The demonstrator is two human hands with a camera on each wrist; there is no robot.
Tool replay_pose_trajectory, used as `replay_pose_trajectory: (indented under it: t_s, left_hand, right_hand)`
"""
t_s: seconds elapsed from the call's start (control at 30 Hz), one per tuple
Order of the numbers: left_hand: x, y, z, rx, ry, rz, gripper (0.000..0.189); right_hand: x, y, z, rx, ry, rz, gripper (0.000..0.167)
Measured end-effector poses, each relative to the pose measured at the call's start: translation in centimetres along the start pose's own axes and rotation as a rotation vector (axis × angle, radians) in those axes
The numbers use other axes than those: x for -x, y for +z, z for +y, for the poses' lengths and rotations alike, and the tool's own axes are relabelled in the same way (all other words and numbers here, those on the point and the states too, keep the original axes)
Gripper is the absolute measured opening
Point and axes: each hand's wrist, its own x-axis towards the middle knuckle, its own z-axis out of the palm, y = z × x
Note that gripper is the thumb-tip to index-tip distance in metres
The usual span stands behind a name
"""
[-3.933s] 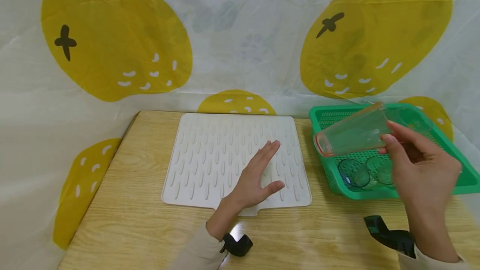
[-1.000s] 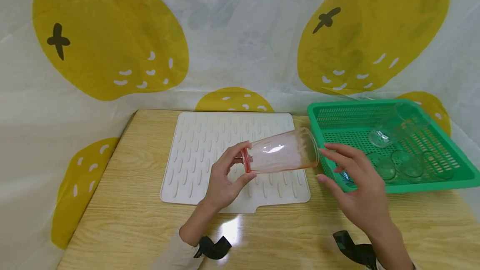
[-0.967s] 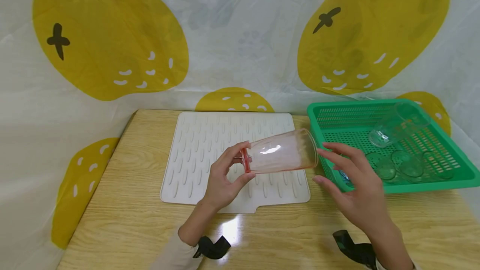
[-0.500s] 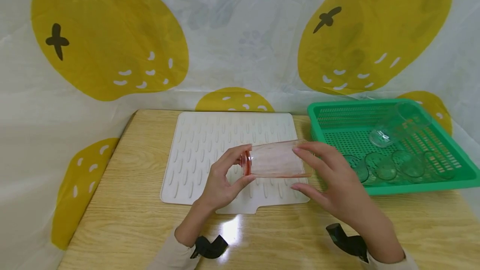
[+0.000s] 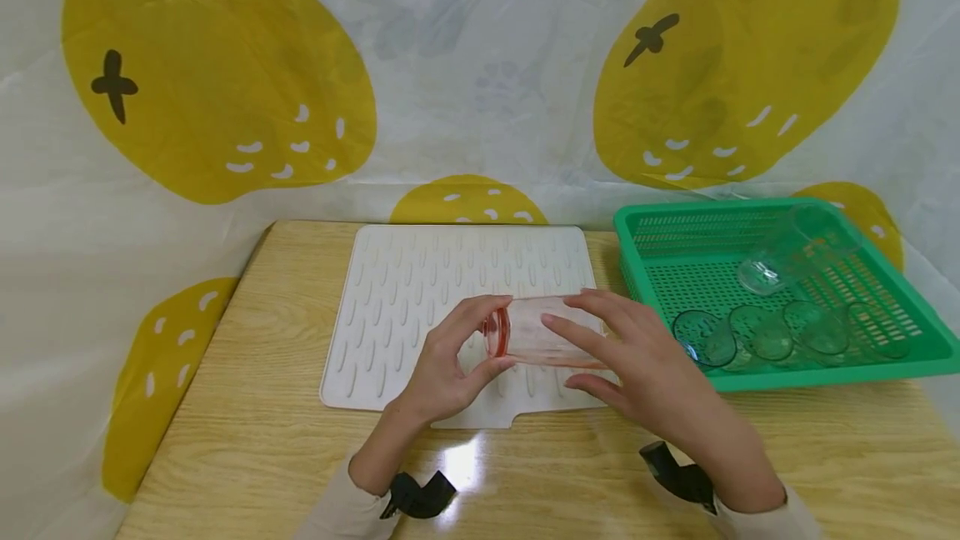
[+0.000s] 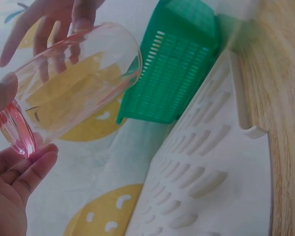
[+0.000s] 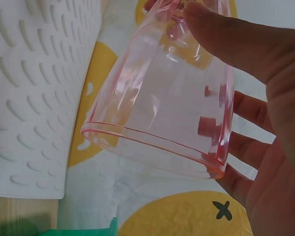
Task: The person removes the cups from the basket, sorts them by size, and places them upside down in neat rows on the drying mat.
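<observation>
A clear pink-tinted drinking glass (image 5: 534, 332) lies sideways in the air above the white ridged mat (image 5: 390, 315), its thick base to the left and its mouth to the right. My left hand (image 5: 442, 361) pinches the base between thumb and fingers; the left wrist view shows this grip on the pink rim of the base. My right hand (image 5: 645, 357) is around the mouth half, fingers spread over the side and thumb below. In the right wrist view, the fingers (image 7: 248, 150) lie beside the glass wall, loosely bent; firm contact is hard to tell.
A green plastic basket (image 5: 637, 273) stands on the right of the wooden table (image 5: 255, 457). Several clear glasses (image 5: 765, 273) lie in it, one at the back and others along its front. A white curtain (image 5: 487, 48) with yellow fruit prints hangs behind.
Earlier the right hand held the glass over the basket; then the left hand held its base. In the last second the right hand has moved left from the mouth along the glass, which dipped slightly.
</observation>
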Motion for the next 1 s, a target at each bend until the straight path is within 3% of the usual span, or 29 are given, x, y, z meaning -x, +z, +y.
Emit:
replay_pose_trajectory:
  t_s: [0.4, 0.47, 0.67, 0.9, 1.0]
  left_hand:
    - [0.1, 0.0, 0.1, -0.012, -0.014, -0.02, 0.054]
    - [0.1, 0.0, 0.2, -0.012, -0.013, -0.025, 0.054]
    - [0.0, -0.2, 0.2, -0.017, -0.018, -0.04, 0.054]
    - [0.0, -0.5, 0.1, -0.016, -0.01, -0.054, 0.053]
    - [-0.1, -0.5, 0.1, -0.011, -0.003, -0.057, 0.054]
  right_hand:
    - [0.2, 1.0, 0.3, 0.034, -0.066, -0.091, 0.072]
    - [0.3, 1.2, 0.4, 0.039, -0.08, -0.083, 0.07]
    - [0.4, 1.6, 0.5, 0.022, -0.115, -0.032, 0.047]
    - [0.6, 1.9, 0.5, 0.013, -0.092, -0.079, 0.066]
    - [0.6, 2.2, 0.5, 0.006, -0.113, -0.04, 0.055]
